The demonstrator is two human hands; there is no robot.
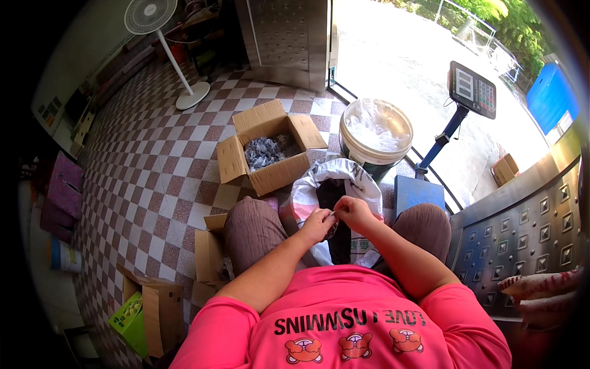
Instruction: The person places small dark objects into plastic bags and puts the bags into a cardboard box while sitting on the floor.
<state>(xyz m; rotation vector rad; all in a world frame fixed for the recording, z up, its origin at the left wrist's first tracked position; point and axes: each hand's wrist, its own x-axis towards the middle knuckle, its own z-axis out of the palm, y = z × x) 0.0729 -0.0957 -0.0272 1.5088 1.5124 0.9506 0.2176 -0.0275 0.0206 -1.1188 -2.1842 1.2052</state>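
Note:
My left hand (319, 224) and my right hand (352, 213) meet fingertip to fingertip above an open white woven sack (302, 189). Between them is a small packet (332, 231) with something dark in it, mostly covered by the left fingers. The right thumb and fingers pinch at its top; details there are too small to tell. The sack stands between my knees with its rim rolled outward. Dark material (329, 193) fills the part of its inside that shows.
Beyond the sack stand an open cardboard box (281, 177) of dark-filled clear packets and a bucket (345, 133) holding clear plastic bags. A platform scale (418, 191) is at the right, by the doorway. Another carton (207, 253) sits beside my left knee. A pedestal fan (174, 62) stands farther off.

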